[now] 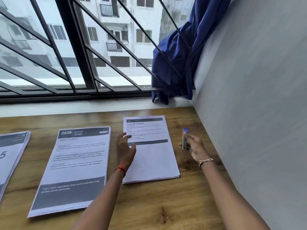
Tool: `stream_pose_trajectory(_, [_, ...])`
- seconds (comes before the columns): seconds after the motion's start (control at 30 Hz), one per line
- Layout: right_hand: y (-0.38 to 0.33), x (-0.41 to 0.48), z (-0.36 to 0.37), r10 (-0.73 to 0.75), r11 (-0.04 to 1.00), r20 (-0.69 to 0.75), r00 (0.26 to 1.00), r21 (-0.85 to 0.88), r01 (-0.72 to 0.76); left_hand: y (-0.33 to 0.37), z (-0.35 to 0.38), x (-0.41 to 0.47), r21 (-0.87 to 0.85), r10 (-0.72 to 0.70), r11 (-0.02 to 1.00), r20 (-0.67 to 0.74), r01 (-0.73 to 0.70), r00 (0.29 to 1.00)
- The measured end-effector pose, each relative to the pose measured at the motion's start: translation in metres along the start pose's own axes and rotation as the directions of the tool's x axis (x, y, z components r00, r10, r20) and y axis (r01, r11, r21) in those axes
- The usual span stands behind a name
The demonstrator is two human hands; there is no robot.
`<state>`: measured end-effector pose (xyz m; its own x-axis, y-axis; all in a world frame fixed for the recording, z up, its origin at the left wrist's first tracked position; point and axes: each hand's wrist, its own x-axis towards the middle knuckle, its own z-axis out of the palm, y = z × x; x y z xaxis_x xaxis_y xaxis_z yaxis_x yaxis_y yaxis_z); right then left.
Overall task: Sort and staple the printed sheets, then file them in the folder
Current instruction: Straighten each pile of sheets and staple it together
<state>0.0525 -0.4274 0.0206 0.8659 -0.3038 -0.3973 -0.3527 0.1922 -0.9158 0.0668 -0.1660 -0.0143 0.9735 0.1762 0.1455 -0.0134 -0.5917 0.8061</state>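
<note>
Right hand grips stapler upright just right of the rightmost stack on tabletop, left hand spread-fingered at its left edge; risk: unsquared sheets slip, so the staple misses some.

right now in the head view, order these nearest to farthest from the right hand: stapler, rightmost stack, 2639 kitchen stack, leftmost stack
1. stapler, pinched by the right hand.
2. rightmost stack, just left of that hand.
3. 2639 kitchen stack, in the middle.
4. leftmost stack, cut off at the left edge.
</note>
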Motion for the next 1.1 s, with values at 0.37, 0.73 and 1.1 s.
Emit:
stream_pose_trajectory(0.37, [-0.025,0.014,0.064,0.013,1.000,0.458,0.889,0.002,-0.016,0.054,-0.020,0.032,-0.500,-0.242,0.763,0.366,0.410,0.898])
stream_pose_trajectory(0.73, [-0.020,0.059,0.100,0.010,0.948,0.549,0.836,-0.271,0.166,0.051,-0.019,0.055,-0.487,-0.363,0.477,0.649,0.732,0.668])
stream_pose_trajectory(1.1, [-0.012,0.072,0.124,0.045,0.895,0.464,0.885,0.374,-0.242,0.035,-0.007,0.063,-0.738,-0.385,0.338,0.458,0.584,0.801])
